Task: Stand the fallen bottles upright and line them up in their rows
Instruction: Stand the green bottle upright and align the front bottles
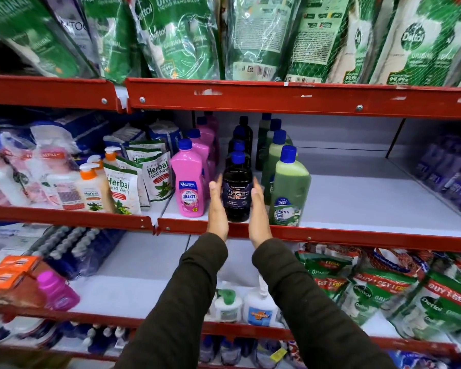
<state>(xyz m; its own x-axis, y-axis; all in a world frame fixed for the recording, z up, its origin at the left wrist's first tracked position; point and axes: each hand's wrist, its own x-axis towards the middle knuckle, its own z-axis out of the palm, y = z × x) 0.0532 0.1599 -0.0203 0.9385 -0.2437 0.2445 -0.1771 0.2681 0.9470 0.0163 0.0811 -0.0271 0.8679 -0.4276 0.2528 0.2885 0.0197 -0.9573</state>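
Head view | hands — left (218,209), right (258,213) — flat-open, flanking upright "BACTIN Floor Cleaner" bottle (237,194) | "SHAKTI" bottle (189,182) beside

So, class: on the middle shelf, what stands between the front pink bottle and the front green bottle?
In the head view, the front black bottle stands between the pink bottle and green bottle, with the left hand and right hand flanking it.

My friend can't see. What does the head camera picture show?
Two hands, left and right, flank an upright black bottle at the front of a red shelf, between rows of pink bottles and green bottles.
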